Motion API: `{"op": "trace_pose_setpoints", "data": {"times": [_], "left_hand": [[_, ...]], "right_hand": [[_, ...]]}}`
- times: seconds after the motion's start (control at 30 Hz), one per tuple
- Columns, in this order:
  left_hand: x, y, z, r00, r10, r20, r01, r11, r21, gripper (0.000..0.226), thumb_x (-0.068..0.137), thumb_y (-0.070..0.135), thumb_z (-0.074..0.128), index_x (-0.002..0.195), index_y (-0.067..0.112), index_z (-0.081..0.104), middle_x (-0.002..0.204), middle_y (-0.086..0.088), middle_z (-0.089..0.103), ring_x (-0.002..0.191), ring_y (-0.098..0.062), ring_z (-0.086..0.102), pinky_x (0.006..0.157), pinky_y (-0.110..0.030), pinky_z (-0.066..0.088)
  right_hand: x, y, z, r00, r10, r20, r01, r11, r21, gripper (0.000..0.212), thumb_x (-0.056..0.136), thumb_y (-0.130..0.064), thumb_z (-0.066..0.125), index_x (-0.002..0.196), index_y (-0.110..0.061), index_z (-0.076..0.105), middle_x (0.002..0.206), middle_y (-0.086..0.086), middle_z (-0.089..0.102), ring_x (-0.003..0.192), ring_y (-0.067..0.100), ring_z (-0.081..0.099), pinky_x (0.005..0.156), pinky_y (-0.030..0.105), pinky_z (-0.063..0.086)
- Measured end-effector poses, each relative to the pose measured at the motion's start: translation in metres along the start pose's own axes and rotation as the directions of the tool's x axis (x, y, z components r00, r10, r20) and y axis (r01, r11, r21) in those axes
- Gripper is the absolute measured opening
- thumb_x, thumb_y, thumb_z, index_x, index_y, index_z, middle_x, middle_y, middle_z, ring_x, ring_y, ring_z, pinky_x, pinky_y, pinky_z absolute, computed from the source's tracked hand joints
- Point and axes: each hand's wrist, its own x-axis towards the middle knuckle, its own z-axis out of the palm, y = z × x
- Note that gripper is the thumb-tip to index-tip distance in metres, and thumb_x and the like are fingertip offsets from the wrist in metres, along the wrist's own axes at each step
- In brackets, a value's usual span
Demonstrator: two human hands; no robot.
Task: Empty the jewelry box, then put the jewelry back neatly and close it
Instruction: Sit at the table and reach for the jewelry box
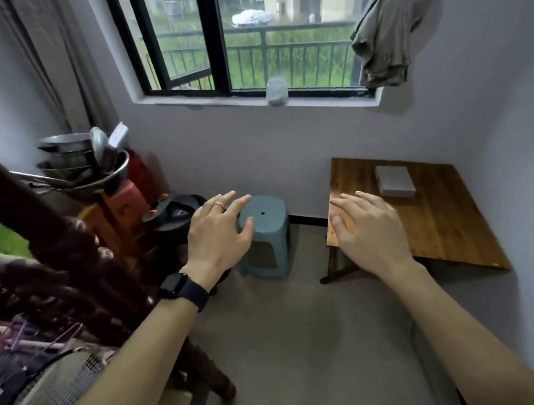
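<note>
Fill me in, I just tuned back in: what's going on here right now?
A person holds both arms out in a small room. The left hand and right hand are open, fingers spread, holding nothing. The jewelry box, a flat grey-white case, lies apparently closed on the wooden table by the right wall, beyond the right hand and untouched. A blue stool stands beside the table. No jewelry is out, so the emptying has not begun.

one box (395,181), one stool (270,224), one table (440,224)
</note>
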Motion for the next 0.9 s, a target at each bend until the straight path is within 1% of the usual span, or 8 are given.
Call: {"op": "trace_pose_setpoints", "data": {"times": [0.13,0.2,0.4,0.53,0.63,0.8,0.9], "left_hand": [[0.069,-0.019,0.041,1.0,-0.02,0.011,0.02,1.0,-0.014,0.048,0.093,0.04,0.061,0.14,0.03,0.057,0.146,-0.003,0.055,0.14,-0.023,0.041,0.115,-0.045,0.033],[0.113,-0.031,0.062,1.0,-0.031,0.004,0.031,0.999,-0.031,0.048,0.093,0.04,0.06,0.14,0.029,0.057,0.146,-0.003,0.055,0.14,-0.022,0.041,0.114,-0.046,0.034],[0.252,-0.057,0.116,0.999,-0.042,-0.017,0.04,0.995,-0.087,0.047,0.094,0.04,0.059,0.14,0.03,0.057,0.145,-0.002,0.055,0.14,-0.02,0.041,0.116,-0.042,0.031],[0.336,-0.062,0.148,0.999,0.028,0.016,-0.026,0.995,-0.096,0.047,0.094,0.039,0.059,0.14,0.03,0.058,0.145,-0.003,0.055,0.14,-0.022,0.042,0.115,-0.042,0.032],[0.38,-0.059,0.176,0.992,0.11,0.053,-0.104,0.989,-0.109,0.046,0.094,0.039,0.06,0.14,0.03,0.058,0.145,-0.002,0.056,0.139,-0.022,0.042,0.115,-0.043,0.033],[0.455,-0.04,0.237,0.962,0.253,0.102,-0.237,0.961,-0.145,0.045,0.093,0.037,0.063,0.137,0.029,0.061,0.142,-0.004,0.059,0.136,-0.025,0.047,0.113,-0.046,0.037],[0.5,-0.016,0.279,0.934,0.327,0.145,-0.303,0.939,-0.165,0.047,0.092,0.043,0.058,0.137,0.032,0.06,0.143,-0.001,0.057,0.137,-0.023,0.046,0.114,-0.043,0.034]], "right_hand": [[0.065,0.013,0.037,1.0,-0.012,-0.003,0.012,1.0,0.003,0.046,0.096,-0.048,0.04,0.13,-0.029,0.066,0.135,-0.008,0.063,0.136,0.016,0.045,0.114,0.044,0.037],[0.102,0.022,0.056,1.0,-0.013,-0.003,0.013,1.0,-0.001,0.046,0.097,-0.048,0.04,0.13,-0.028,0.065,0.136,-0.007,0.063,0.137,0.016,0.044,0.114,0.044,0.035],[0.225,0.047,0.104,0.998,0.055,-0.031,-0.054,0.999,0.003,0.038,0.101,-0.042,0.05,0.134,-0.027,0.062,0.139,-0.007,0.061,0.139,0.016,0.042,0.117,0.042,0.029],[0.29,0.069,0.127,0.99,0.107,-0.096,-0.105,0.994,0.016,0.04,0.099,-0.042,0.047,0.131,-0.025,0.066,0.134,-0.005,0.065,0.136,0.017,0.045,0.115,0.044,0.033],[0.322,0.087,0.141,0.981,0.159,-0.111,-0.158,0.987,0.018,0.042,0.097,-0.043,0.045,0.129,-0.025,0.067,0.133,-0.006,0.065,0.135,0.017,0.046,0.114,0.044,0.034],[0.368,0.136,0.167,0.954,0.279,-0.111,-0.281,0.96,-0.004,0.044,0.096,-0.046,0.044,0.129,-0.028,0.067,0.135,-0.007,0.063,0.137,0.015,0.044,0.116,0.042,0.03],[0.392,0.175,0.183,0.935,0.323,-0.144,-0.33,0.943,-0.03,0.043,0.096,-0.045,0.045,0.129,-0.027,0.067,0.134,-0.005,0.065,0.135,0.017,0.047,0.114,0.045,0.035]]}}
